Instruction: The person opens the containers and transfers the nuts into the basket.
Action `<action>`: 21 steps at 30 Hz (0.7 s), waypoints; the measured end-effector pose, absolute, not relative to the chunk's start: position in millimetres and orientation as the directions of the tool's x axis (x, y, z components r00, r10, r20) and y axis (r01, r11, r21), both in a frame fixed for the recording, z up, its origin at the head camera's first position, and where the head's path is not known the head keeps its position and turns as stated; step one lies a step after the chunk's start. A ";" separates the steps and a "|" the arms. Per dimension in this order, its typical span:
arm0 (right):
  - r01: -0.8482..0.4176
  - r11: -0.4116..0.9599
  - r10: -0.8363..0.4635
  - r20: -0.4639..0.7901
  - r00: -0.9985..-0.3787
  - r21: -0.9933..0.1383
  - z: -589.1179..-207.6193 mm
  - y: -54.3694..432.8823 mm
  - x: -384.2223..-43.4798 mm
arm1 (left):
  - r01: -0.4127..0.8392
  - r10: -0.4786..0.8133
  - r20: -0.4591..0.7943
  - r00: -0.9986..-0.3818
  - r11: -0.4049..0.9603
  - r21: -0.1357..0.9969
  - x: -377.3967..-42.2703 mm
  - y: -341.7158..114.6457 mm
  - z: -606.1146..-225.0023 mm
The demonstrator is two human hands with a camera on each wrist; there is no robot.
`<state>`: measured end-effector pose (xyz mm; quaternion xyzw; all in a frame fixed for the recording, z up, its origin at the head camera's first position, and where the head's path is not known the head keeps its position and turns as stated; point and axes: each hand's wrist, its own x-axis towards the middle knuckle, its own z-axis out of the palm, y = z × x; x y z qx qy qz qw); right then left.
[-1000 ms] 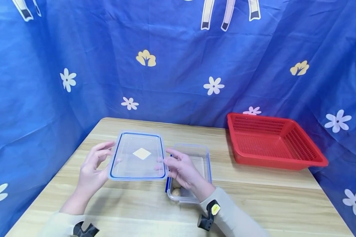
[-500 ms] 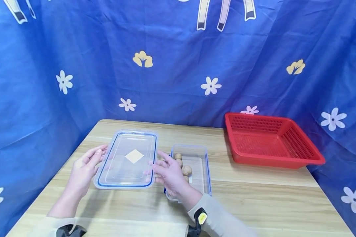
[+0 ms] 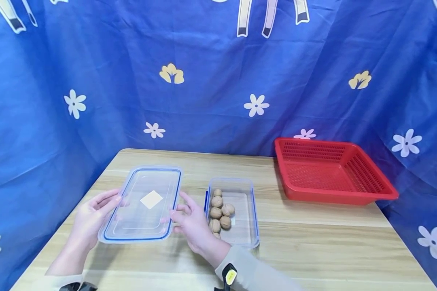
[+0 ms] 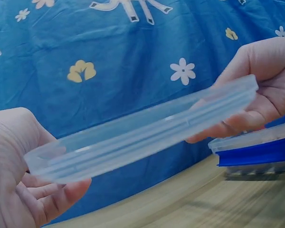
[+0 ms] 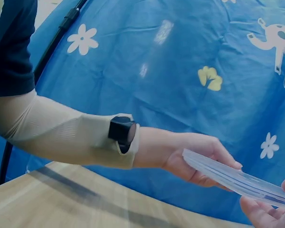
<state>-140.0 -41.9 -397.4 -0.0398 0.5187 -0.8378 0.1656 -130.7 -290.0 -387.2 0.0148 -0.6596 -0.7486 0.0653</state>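
Observation:
A clear plastic lid (image 3: 136, 222) with a blue seal ring and a pale diamond-shaped sticker is held up above the left part of the table. At its left edge my left hand (image 3: 85, 220) pinches it, thumb on top and fingers beneath. My right hand (image 3: 194, 226) grips the opposite edge in the same way. In the left wrist view the lid (image 4: 142, 133) appears edge-on, tilted up toward the right hand. Just right of that hand, the clear food container (image 3: 255, 226) with blue side clips stands uncovered, several walnuts (image 3: 217, 201) gathered along its left side.
A red perforated plastic basket (image 3: 287, 190) stands at the back right of the wooden table (image 3: 313, 246). Behind and beside the table hangs a blue patterned cloth (image 3: 211, 81). The container's blue clip (image 4: 256, 153) shows low at the right in the left wrist view.
Both hands have carried the lid left and toward the person, off the container's left side. The walnuts, partly hidden behind the right hand before, are now in plain sight.

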 end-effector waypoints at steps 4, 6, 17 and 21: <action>0.256 -0.382 -0.310 -0.138 -0.941 -0.888 -406.1 -51.3 -137.0 | 0.038 -0.136 0.024 -0.990 -0.103 0.994 -131.7 -299.2 -393.5; 0.264 -0.365 -0.305 -0.154 -0.940 -0.892 -411.2 -55.5 -136.0 | 0.015 -0.139 0.001 -0.990 -0.101 0.995 -132.7 -303.0 -397.7; 0.266 -0.219 -0.230 -0.216 -0.949 -0.939 -432.8 -71.3 -135.5 | -0.023 -0.171 -0.023 -0.985 -0.002 1.000 -135.4 -315.3 -423.1; 0.261 -0.224 -0.228 -0.210 -0.951 -0.939 -440.4 -73.6 -136.1 | -0.071 -0.192 -0.045 -0.980 0.132 0.989 -136.0 -317.5 -429.1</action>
